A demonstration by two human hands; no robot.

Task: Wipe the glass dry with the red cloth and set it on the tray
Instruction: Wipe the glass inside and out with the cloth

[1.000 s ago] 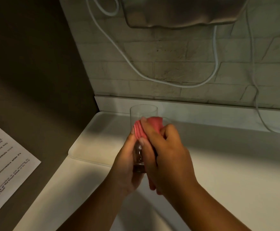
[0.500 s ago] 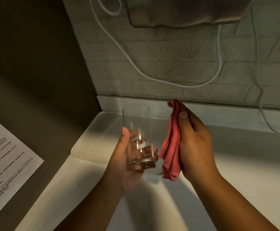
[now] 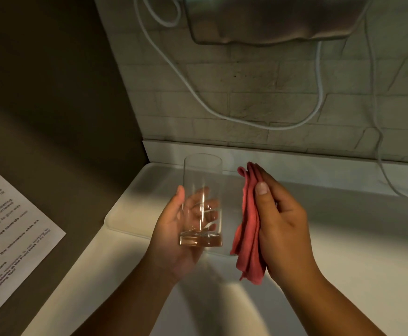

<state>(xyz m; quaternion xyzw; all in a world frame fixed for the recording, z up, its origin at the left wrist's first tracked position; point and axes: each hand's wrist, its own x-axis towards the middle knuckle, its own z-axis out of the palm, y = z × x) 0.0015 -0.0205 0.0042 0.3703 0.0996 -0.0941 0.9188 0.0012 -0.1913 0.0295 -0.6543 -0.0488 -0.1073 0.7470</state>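
step: wipe looked done | left grip (image 3: 186, 224) held glass (image 3: 203, 202) upright | right grip (image 3: 278, 221) pinched red cloth (image 3: 247, 229) beside it | next: I'd set glass on tray (image 3: 125, 214) beyond

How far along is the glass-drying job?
Wiping may be done, though dryness can't be judged: the red cloth is off the glass, held apart in the right hand. In hand: the left hand grips the glass upright above the counter. Left: set it on the white tray, not yet done.
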